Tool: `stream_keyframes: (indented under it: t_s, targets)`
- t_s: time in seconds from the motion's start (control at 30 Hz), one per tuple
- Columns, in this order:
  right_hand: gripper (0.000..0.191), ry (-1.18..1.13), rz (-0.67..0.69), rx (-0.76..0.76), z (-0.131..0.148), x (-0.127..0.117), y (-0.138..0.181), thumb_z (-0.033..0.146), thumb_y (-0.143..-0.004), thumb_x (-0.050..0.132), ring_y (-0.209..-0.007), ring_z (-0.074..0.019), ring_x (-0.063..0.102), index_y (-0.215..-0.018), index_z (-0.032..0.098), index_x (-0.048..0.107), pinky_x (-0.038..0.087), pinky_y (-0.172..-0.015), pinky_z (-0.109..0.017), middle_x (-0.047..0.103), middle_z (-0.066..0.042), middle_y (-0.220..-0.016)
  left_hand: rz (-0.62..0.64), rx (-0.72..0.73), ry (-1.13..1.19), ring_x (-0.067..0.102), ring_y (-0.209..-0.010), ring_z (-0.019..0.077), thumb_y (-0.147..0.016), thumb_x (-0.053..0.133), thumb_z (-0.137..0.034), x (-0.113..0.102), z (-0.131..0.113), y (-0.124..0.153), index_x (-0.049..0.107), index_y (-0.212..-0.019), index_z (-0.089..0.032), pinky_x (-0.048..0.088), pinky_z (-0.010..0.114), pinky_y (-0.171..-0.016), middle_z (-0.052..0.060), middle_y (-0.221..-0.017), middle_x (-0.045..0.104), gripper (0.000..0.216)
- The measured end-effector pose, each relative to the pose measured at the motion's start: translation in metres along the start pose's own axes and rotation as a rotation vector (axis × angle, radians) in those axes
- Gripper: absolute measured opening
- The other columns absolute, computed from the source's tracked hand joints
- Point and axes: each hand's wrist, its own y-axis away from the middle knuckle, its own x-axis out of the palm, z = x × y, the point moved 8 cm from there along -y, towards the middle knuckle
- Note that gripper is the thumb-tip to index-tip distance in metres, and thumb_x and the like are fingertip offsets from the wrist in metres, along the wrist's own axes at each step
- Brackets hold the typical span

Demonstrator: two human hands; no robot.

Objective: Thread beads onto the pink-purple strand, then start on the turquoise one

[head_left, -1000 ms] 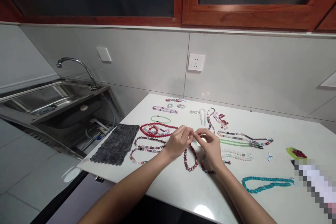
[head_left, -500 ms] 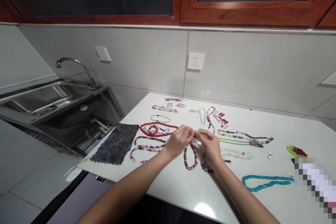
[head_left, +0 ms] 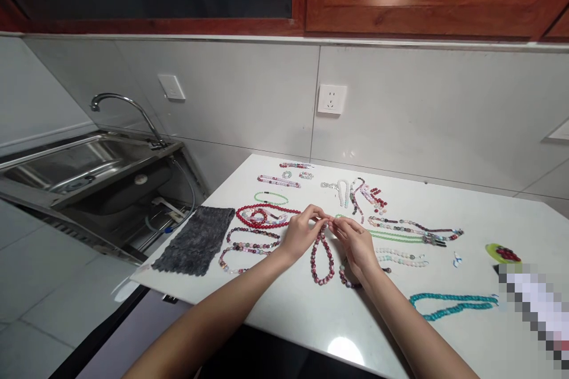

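A looped string of dark red, mottled beads [head_left: 315,262] hangs down between my hands over the white tabletop. My left hand [head_left: 304,232] pinches the top of this bead string with thumb and forefinger. Close against it, my right hand [head_left: 354,241] has its fingertips pressed together at the same spot; the cord ends there are too small to make out. Under my right wrist lies a partly covered string of dark beads [head_left: 345,278]. Left of my hands rest a red bead necklace [head_left: 242,220] and several multicoloured bead strings [head_left: 253,244].
A dark grey cloth [head_left: 195,241] lies at the table's left edge. On the right are a turquoise bead string [head_left: 453,297], a small green dish [head_left: 491,251] with dark red beads, and a pixelated object [head_left: 533,308]. A steel sink [head_left: 66,166] stands left of the table.
My hands stay together at the top of the bead string. My left fingers have shifted slightly, with the forefinger now arched higher. The view has tilted a little.
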Motion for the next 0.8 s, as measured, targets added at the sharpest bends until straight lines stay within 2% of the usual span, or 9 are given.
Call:
stream_keyframes:
  t_s: [0.3,0.5,0.8]
  targets:
    - [0.018,-0.009,0.050,0.004,0.000,0.007,-0.001,0.033,-0.069,0.076,-0.090,-0.0229,0.067,-0.076,0.018,0.069,0.051,-0.092,-0.037,0.072,-0.007,-0.089,0.062,-0.185,0.201,0.068,-0.090,0.0169,-0.082,0.063,-0.021,-0.002,0.017,-0.011,0.056,-0.093,-0.019,0.054,0.030,-0.081,0.003,-0.089,0.068,0.013]
    - [0.019,0.022,0.066,0.010,-0.003,0.007,-0.003,0.034,-0.069,0.076,-0.092,-0.0241,0.067,-0.077,0.018,0.069,0.052,-0.091,-0.037,0.072,-0.007,-0.091,0.099,-0.231,0.285,0.069,-0.086,0.0167,-0.081,0.062,-0.017,0.000,0.027,-0.015,0.057,-0.095,-0.017,0.055,0.031,-0.080,0.004,-0.086,0.069,0.014]
    - [0.021,0.082,0.073,0.009,0.002,0.009,0.001,0.036,-0.071,0.075,-0.091,-0.0238,0.067,-0.079,0.019,0.068,0.052,-0.091,-0.038,0.072,-0.008,-0.088,0.117,-0.210,0.237,0.068,-0.079,0.0162,-0.073,0.073,-0.027,-0.005,0.023,-0.015,0.059,-0.095,-0.017,0.055,0.029,-0.073,0.005,-0.085,0.069,0.027]
